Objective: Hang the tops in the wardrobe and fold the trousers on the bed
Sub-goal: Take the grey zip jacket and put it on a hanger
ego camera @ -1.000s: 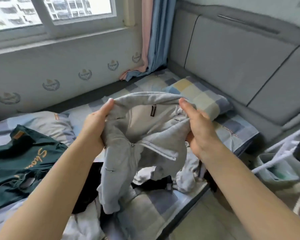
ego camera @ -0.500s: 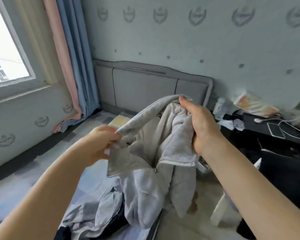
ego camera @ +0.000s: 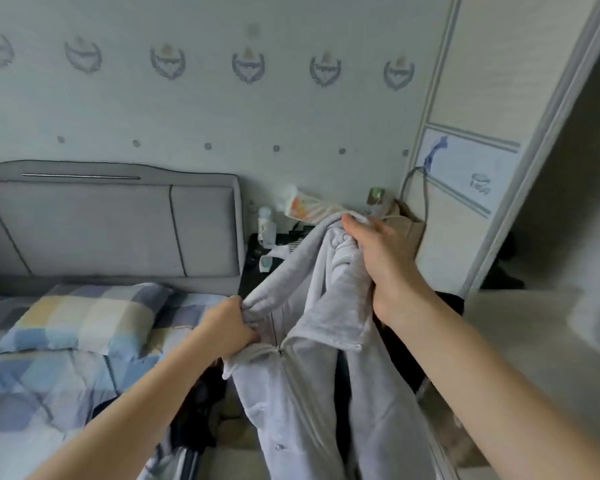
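Step in hand: carrying a top to the wardrobe (ego camera: 482, 161). Left hand (ego camera: 231, 327) and right hand (ego camera: 378, 258) each have their grip clamped on the grey zip jacket (ego camera: 312, 375). Next move likely calls for a hanger; none visible near either grip.

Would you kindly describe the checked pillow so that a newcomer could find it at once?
Start at the grey padded headboard along the back wall. Just below it, on the bed, lies the pillow, left of the grey zip-up top. Its pale yellow, blue and grey squares form a raised cushion shape above the flat checked sheet.
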A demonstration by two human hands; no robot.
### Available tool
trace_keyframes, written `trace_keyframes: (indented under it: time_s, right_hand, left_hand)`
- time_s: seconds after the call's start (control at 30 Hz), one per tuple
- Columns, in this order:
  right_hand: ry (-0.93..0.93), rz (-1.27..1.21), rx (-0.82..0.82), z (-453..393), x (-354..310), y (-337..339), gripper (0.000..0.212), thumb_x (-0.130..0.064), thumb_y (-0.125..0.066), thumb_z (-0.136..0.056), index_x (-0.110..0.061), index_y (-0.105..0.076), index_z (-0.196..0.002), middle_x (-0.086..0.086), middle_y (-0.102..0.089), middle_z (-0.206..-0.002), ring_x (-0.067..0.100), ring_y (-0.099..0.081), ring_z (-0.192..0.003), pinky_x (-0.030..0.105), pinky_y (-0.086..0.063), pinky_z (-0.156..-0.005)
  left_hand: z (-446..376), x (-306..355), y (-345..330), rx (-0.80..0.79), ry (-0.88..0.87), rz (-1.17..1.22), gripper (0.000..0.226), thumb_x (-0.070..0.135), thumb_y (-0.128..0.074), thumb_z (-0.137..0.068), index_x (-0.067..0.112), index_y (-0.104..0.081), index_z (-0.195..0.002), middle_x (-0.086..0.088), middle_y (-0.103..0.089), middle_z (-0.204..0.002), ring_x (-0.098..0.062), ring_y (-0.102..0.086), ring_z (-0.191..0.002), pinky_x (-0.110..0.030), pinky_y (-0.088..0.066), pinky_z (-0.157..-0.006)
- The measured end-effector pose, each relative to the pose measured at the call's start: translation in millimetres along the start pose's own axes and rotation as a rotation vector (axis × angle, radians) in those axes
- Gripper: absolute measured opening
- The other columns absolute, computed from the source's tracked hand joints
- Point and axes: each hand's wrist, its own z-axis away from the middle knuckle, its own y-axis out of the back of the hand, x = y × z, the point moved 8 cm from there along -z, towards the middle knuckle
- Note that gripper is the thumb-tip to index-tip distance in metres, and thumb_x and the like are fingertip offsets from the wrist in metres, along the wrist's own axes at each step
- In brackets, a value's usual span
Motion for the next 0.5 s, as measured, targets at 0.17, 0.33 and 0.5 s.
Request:
trace_keyframes:
  time_s: [0.17, 0.33, 0.5]
  right_hand:
    - [0.106, 0.110, 0.121, -28, -30, 122, 0.016, -0.028, -0.063, -0.086, -0.023, -0.072, -0.073, -0.004, -0.073, -0.072, 0.008, -0.071, -0.069, 0.018, -0.052, -0.057]
    - [0.137, 0.190, 0.294, -40, -44, 230, 0.020, -0.033, -0.063, -0.085, -0.017, -0.067, -0.074, -0.006, -0.068, -0.068, 0.006, -0.066, -0.065, 0.024, -0.049, -0.064]
    - [0.120, 0.246, 0.538, -51, -48, 332, 0.021, -0.040, -0.061, -0.087, -0.025, -0.070, -0.076, -0.004, -0.073, -0.077, 0.010, -0.070, -0.077, 0.030, -0.054, -0.073]
  left_hand:
    - [-28, 141, -24, 0.063, -0.242, -0.013, 0.031, 0.035, -0.079, -0.071, 0.020, -0.052, -0.069, 0.007, -0.053, -0.064, -0.005, -0.046, -0.057, -0.017, -0.034, -0.047]
    - [-27, 250, -106, -0.657, 0.093, 0.938, 0.021, 0.016, -0.062, -0.094, -0.002, -0.069, -0.102, -0.012, -0.072, -0.076, -0.024, -0.069, -0.061, -0.029, -0.053, -0.054]
    - [-45, 345, -123, -0.896, 0.072, 1.195, 0.030, 0.018, -0.042, -0.099, 0.002, -0.068, -0.100, -0.013, -0.071, -0.094, -0.026, -0.070, -0.081, -0.041, -0.051, -0.071]
